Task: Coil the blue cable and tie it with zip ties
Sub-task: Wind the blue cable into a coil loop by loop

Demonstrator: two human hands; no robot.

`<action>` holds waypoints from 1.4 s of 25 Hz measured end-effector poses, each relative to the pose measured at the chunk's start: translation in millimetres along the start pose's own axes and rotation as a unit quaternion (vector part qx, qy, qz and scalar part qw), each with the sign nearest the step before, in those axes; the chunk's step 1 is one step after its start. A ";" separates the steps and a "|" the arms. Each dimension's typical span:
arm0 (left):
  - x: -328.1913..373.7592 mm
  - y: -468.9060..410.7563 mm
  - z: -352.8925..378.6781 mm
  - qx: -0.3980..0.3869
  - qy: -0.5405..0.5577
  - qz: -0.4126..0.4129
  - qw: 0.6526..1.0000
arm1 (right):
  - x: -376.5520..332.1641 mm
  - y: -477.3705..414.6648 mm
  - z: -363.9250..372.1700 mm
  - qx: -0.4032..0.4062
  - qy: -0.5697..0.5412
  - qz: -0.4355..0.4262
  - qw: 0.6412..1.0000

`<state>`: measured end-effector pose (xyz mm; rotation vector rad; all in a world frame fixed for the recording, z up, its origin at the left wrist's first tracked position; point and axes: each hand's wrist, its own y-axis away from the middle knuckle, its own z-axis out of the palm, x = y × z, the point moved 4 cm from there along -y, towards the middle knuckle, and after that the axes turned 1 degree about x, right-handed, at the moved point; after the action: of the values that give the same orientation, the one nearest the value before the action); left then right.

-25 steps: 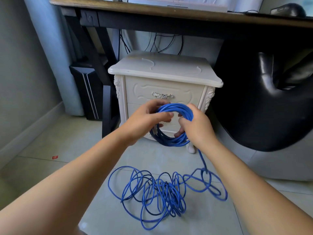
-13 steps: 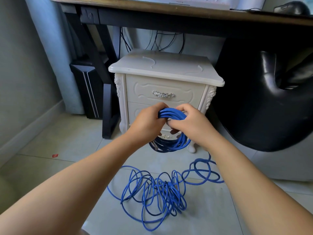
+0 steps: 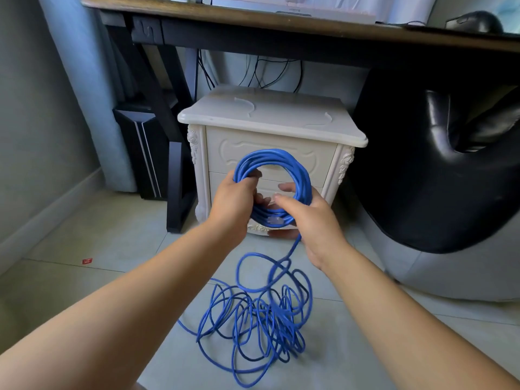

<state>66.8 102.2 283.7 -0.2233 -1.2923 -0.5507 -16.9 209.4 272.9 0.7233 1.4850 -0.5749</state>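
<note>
The blue cable (image 3: 281, 160) forms a round coil of several loops held upright in front of the white cabinet. My left hand (image 3: 235, 202) grips the coil's left side, fingers curled round the strands. My right hand (image 3: 308, 220) holds the lower right of the coil, thumb and fingers around the strand that runs down. A clear plug shows at the coil's bottom. The loose cable (image 3: 259, 313) lies tangled on the floor below. Two pale zip ties (image 3: 244, 105) lie on the cabinet top.
A white bedside cabinet (image 3: 332, 130) stands right behind the coil, under a dark desk (image 3: 281, 26). A black beanbag seat (image 3: 439, 170) fills the right. A black computer tower (image 3: 140, 147) stands at the left. Tiled floor (image 3: 84, 277) spreads around the tangle.
The coil has opened from a bunched shape into a wide round ring. My right hand dropped from the top to the lower right, drawing more cable up off the floor.
</note>
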 end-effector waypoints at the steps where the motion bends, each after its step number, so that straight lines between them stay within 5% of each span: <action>1: -1.4 4.3 2.6 -0.007 -0.009 0.000 1.000 | 2.2 -2.0 1.3 0.014 -0.034 0.008 0.999; 4: 0.9 13.1 5.4 -0.061 -0.123 0.022 0.990 | -2.0 -7.8 -7.5 0.051 -0.074 0.003 0.996; 7: 9.4 10.8 1.1 -0.118 -0.167 0.042 0.978 | -15.4 -7.7 -18.7 0.056 0.037 -0.063 0.996; 9: 19.5 9.4 -3.0 -0.120 -0.228 0.130 0.957 | -20.3 -6.0 -19.8 0.046 0.135 -0.101 0.985; 12: 31.3 10.9 -5.6 -0.109 -0.381 0.304 0.866 | -27.5 -8.9 -26.4 0.044 0.245 -0.127 0.960; 16: 32.0 20.1 4.4 -0.147 -0.477 0.384 0.777 | -34.8 -6.7 -22.2 0.000 0.382 -0.168 0.909; 17: 27.9 20.2 7.6 -0.170 -0.484 0.363 0.778 | -32.7 -6.1 -17.3 -0.019 0.398 -0.179 0.900; 19: 19.2 16.1 8.1 -0.198 -0.434 0.272 0.836 | -28.9 -4.5 -8.9 -0.041 0.396 -0.203 0.895; 22: 10.5 9.9 5.7 -0.173 -0.355 0.171 0.903 | -30.5 -4.9 -10.4 -0.016 0.331 -0.191 0.924; 27: 12.0 1.1 0.8 -0.103 -0.187 0.119 0.970 | -27.5 -5.3 -16.9 -0.064 0.063 -0.005 0.996; 30: 10.9 -3.7 -4.7 -0.066 -0.086 0.070 0.992 | -20.7 -4.1 -9.8 -0.127 -0.028 0.072 0.989; 35: 8.6 -4.3 -9.8 0.016 0.036 0.012 0.999 | -21.6 -3.8 -3.4 -0.196 -0.166 0.075 0.964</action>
<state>74.4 91.8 288.5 -0.1906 -1.2265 -0.5134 -22.6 207.4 294.3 0.4007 1.1689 -0.2565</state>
